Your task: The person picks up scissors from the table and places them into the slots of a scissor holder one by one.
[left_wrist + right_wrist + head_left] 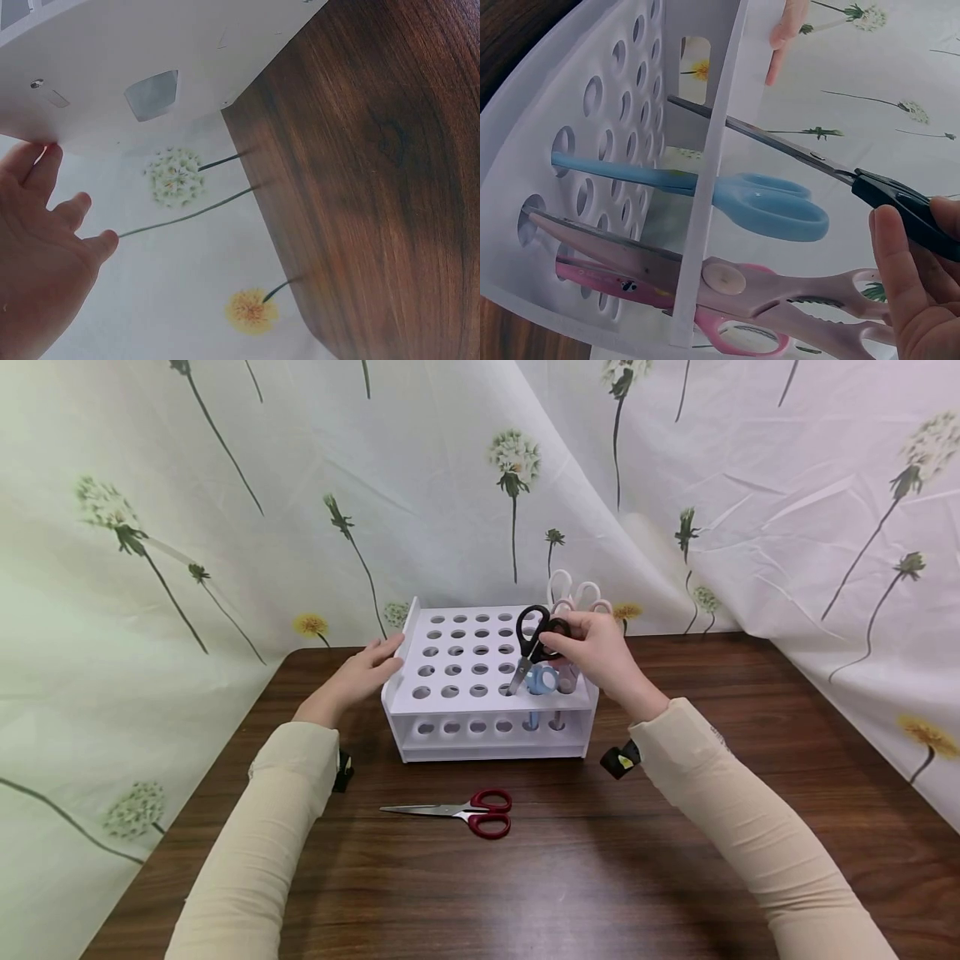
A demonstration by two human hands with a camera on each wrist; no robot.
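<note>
My right hand [603,653] grips the black handles of a pair of scissors [523,667] over the front right of a white two-tier rack [450,750]. The blades tilt down; in the right wrist view, these black-handled scissors [900,204] reach past the top board with the tip inside the rack. Against the rack's left side rest the fingers of my left hand [360,681], fairly straight. Blue scissors [772,214] stand in a hole beside the black pair. Pale pink shears [724,277] and bright pink scissors [754,341] also sit in holes.
Red-handled scissors [453,810] lie flat on the dark wooden table [600,860], in front of the rack. White handle loops [559,578] rise at the rack's back right. A flower-print cloth [450,485] hangs behind the table.
</note>
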